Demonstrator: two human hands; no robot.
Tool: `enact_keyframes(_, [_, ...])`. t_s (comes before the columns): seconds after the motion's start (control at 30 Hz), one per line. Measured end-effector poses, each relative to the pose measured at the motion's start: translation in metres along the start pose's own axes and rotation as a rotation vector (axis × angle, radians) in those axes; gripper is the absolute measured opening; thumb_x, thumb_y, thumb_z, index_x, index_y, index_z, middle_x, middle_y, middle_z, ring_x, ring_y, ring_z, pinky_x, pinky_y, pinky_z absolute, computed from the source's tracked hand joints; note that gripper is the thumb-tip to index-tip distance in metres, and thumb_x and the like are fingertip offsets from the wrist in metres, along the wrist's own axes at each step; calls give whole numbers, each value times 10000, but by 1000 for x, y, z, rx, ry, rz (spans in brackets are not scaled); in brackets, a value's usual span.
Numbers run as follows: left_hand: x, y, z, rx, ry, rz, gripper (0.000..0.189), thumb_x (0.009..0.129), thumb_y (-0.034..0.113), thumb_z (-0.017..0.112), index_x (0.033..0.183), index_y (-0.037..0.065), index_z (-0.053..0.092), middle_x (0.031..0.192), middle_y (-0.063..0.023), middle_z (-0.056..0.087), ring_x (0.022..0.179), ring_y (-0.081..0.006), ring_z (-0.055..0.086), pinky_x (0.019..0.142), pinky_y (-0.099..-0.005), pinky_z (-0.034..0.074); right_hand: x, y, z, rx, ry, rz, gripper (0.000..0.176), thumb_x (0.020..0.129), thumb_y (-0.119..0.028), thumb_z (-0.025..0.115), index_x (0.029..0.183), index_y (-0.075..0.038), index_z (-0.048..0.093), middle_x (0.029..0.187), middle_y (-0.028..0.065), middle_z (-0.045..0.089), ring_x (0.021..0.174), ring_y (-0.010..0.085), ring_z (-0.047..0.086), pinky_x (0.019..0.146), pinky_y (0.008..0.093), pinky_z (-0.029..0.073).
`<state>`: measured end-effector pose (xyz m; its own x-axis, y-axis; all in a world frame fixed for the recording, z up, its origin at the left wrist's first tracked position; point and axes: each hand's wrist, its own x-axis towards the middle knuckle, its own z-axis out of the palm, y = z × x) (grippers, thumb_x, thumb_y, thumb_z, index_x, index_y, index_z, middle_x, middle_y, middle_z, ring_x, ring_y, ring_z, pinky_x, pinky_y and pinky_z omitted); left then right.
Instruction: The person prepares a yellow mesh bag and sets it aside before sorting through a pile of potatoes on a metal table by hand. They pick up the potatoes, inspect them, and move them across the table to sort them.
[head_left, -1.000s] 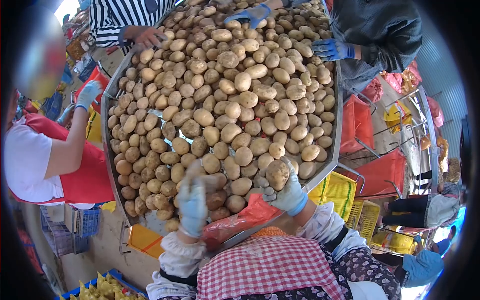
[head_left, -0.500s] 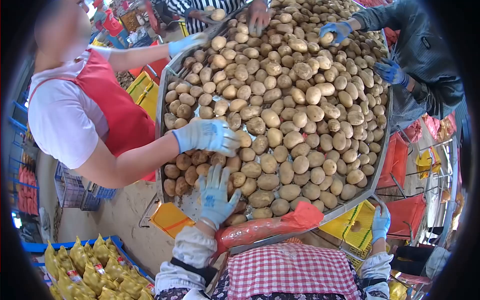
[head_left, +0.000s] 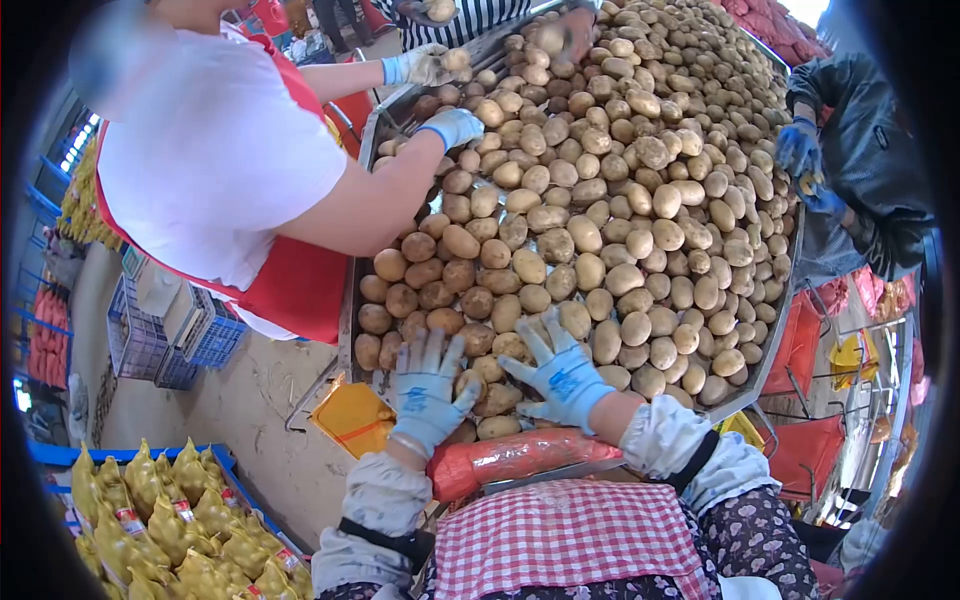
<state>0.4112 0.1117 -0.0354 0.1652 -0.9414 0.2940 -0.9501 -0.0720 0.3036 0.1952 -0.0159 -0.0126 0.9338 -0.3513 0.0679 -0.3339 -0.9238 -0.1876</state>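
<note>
A broad heap of brown potatoes (head_left: 600, 215) covers the metal-edged sorting table in front of me. My left hand (head_left: 430, 390), in a light blue glove, lies on the potatoes at the near edge with its fingers spread. To its right, my right hand (head_left: 562, 372), gloved alike, rests on potatoes with fingers apart. Several potatoes sit between the two hands. Just below them, a red plastic-wrapped roll (head_left: 515, 457) runs along the table's near rim. Neither hand is closed around a potato.
A co-worker in a red apron (head_left: 310, 290) leans over the table's left side. Another person in a dark jacket (head_left: 860, 150) stands at the right. Yellow mesh bags (head_left: 190, 520) fill a blue-edged container at lower left. An orange-yellow bin (head_left: 350, 415) hangs below the table's left corner.
My right hand has come from beside the table's right edge onto the potatoes. My left hand stays near its place. The red-aproned co-worker's hands have moved farther up the table.
</note>
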Motion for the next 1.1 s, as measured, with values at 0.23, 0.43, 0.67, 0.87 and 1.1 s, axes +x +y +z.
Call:
enact_keyframes(0.23, [-41, -62, -9, -17, -222, -30, 593, 860, 335, 592, 1388, 90, 480, 1433, -214, 428, 1355, -381, 373, 1105, -515, 304, -8, 12, 1, 251, 1, 270, 794, 736, -372, 759, 1422, -154, 424, 1419, 224, 384, 1294, 433, 402, 1035, 517, 371])
enact_keyframes(0.43, [16, -67, -1, -541, 148, -262, 499, 903, 155, 531, 1381, 27, 469, 1426, -220, 447, 1335, -388, 401, 1110, -460, 323, 13, -22, 24, 338, 162, 97, 691, 775, -313, 729, 1378, -107, 464, 1409, 222, 413, 1272, 428, 431, 1031, 505, 391])
enact_keyframes(0.67, [1, -100, 5, -166, -111, -63, 467, 931, 181, 526, 1372, 31, 482, 1318, -229, 535, 1228, -407, 490, 1056, -478, 366, -4, 13, 5, 366, 67, 362, 557, 818, -248, 680, 1304, -44, 502, 1287, 216, 533, 1177, 408, 512, 986, 474, 429])
enact_keyframes(0.87, [36, -60, 2, -437, 94, -58, 553, 937, 292, 544, 1434, 76, 433, 1426, -207, 440, 1354, -377, 373, 1134, -459, 278, 12, -36, 17, 416, 120, 213, 638, 768, -287, 731, 1314, -53, 496, 1325, 233, 517, 1238, 406, 480, 1022, 491, 400])
enact_keyframes(1.1, [6, -64, -3, -3, -353, -1, 630, 869, 405, 586, 1430, 155, 447, 1488, -197, 372, 1342, -397, 368, 1126, -493, 281, 26, -23, 10, 280, 42, 167, 664, 806, -405, 675, 1371, -110, 488, 1427, 238, 410, 1295, 451, 408, 1074, 531, 334])
